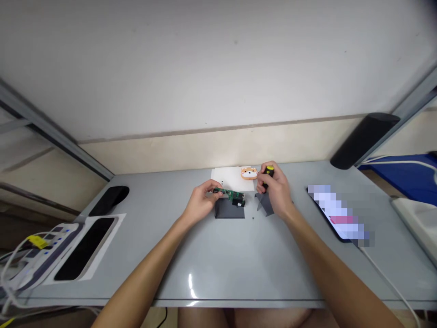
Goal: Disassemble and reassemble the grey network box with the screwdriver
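Note:
In my left hand (204,198) I pinch the left end of a green circuit board (229,195), which has a black block on its right part. The board is held over a dark grey open case half (229,212) on the table. My right hand (276,187) is wrapped round the black and yellow handle of a screwdriver (268,175), its thin shaft pointing down. Below it lies another dark grey case piece (268,205), partly hidden by the hand. A tiny dark screw-like bit (253,218) rests between the two pieces.
Behind the hands, a white sheet (229,175) carries several small dark dots and an orange dog-face case (249,173). A lit phone (336,212) with a cable lies right, a dark phone (85,248) and power strip (48,250) left. A black cylinder (365,141) stands at the back right.

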`<state>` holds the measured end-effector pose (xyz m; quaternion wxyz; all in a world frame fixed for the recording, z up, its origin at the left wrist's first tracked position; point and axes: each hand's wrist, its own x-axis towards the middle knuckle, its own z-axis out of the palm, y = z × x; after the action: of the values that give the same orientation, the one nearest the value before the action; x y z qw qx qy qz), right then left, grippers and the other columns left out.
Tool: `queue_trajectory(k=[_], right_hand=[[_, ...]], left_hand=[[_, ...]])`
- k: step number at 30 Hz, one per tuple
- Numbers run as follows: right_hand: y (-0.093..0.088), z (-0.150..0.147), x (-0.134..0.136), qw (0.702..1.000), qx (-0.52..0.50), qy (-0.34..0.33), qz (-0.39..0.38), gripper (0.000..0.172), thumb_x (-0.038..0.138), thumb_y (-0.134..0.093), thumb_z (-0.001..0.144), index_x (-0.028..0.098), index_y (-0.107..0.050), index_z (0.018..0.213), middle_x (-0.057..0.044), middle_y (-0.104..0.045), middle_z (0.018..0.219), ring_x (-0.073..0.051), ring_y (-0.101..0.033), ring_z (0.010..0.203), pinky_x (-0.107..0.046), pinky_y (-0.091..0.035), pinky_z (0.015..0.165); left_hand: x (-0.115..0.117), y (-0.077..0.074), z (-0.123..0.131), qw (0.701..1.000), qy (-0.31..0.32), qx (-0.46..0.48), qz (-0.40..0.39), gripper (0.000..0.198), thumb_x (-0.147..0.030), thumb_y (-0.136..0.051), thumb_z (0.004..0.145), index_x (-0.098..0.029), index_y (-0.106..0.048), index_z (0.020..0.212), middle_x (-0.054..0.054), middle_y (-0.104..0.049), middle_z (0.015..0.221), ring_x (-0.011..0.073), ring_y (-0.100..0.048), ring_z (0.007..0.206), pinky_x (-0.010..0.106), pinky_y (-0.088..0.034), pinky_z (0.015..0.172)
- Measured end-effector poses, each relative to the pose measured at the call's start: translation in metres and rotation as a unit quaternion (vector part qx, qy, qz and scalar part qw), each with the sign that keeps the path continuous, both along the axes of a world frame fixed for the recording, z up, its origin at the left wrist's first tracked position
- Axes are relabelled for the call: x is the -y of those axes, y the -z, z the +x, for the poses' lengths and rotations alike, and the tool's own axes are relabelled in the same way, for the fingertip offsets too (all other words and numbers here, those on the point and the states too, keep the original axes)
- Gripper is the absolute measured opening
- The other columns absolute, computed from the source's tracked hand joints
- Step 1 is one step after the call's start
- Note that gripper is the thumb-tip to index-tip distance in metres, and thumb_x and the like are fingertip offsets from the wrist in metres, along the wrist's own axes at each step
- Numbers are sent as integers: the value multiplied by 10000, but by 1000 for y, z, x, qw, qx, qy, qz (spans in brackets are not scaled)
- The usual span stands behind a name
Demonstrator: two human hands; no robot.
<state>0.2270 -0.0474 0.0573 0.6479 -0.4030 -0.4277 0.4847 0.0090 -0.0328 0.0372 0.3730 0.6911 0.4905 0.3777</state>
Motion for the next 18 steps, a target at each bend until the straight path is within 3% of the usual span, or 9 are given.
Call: queue_trajectory(k=[3,9,13,18], right_hand=[[3,-6,2,999,2,-35,-8,178,247,-643,700,253,-490,792,106,-452,559,-74,-391,450,-245,-312,488],[5,-16,6,997,22,-75,-13,155,239,-623,727,251,-481,787,111,-423,577,-73,-387,447,-254,-306,493],[6,-17,7,998,22,-62,2,153,240,-620,756,252,-476,805,103,-442,620,-80,-420,470,-269,-338,523],[7,-17,10,999,11,-13,46,178,284,-634,864,266,-460,895,87,-516,708,-114,-551,590,-315,-456,671]], left_hand=[[0,-8,-6,1000,3,-7,14,78,-272,-620,799,-203,-637,829,36,-726,864,222,-676,900,348,-523,870],[11,-20,-13,984,148,-93,-26,66,-265,-607,827,-207,-640,828,12,-698,778,195,-630,786,308,-479,754],[21,-28,-14,963,164,-213,-30,104,-291,-578,896,-215,-630,847,-9,-637,717,172,-552,673,277,-383,626],[31,-37,-14,915,240,-315,-72,105,-313,-640,900,-225,-690,872,-23,-627,690,159,-517,601,280,-338,600]])
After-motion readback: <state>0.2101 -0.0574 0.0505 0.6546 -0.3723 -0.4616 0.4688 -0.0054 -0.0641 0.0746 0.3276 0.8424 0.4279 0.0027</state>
